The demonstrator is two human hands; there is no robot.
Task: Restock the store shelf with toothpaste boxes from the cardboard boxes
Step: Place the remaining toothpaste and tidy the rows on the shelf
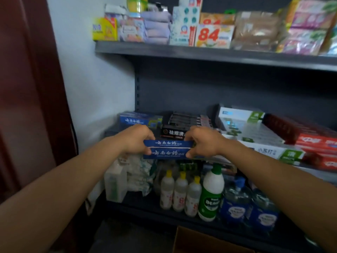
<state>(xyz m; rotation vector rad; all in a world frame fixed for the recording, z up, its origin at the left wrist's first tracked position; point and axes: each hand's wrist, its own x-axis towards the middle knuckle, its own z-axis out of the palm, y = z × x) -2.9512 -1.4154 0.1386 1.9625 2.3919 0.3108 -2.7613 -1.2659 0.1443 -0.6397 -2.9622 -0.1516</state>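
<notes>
Head view: both arms reach forward to the middle shelf (pixel 310 172), where the toothpaste is kept
Held load: two blue toothpaste boxes (pixel 168 149) stacked one on the other, long faces toward the camera, level, in front of the shelf's front edge
Left hand: left hand (pixel 138 139) curls round the left end of the pair, fingers over the top and thumb underneath, so that the two boxes stay squeezed together as one
Right hand: right hand (pixel 202 141) pinches the right end the same way; an end-to-end grip keeps the stack from sliding apart
Likely slot: matching blue boxes (pixel 138 119) lie at the back left of that shelf, so the open floor in front of them looks like the place for this pair, judged by brand grouping
Neighbours: black toothpaste boxes (pixel 189 123) sit just right of the blue ones, then white-and-green boxes (pixel 255 132), then red boxes (pixel 317 145); each brand has its own column
Supply: a cardboard box (pixel 197 241) stands open on the floor below, only its corner showing
Below: cleaner bottles (pixel 182 194) fill the lower shelf
Progress: the pair is not yet set down
</notes>
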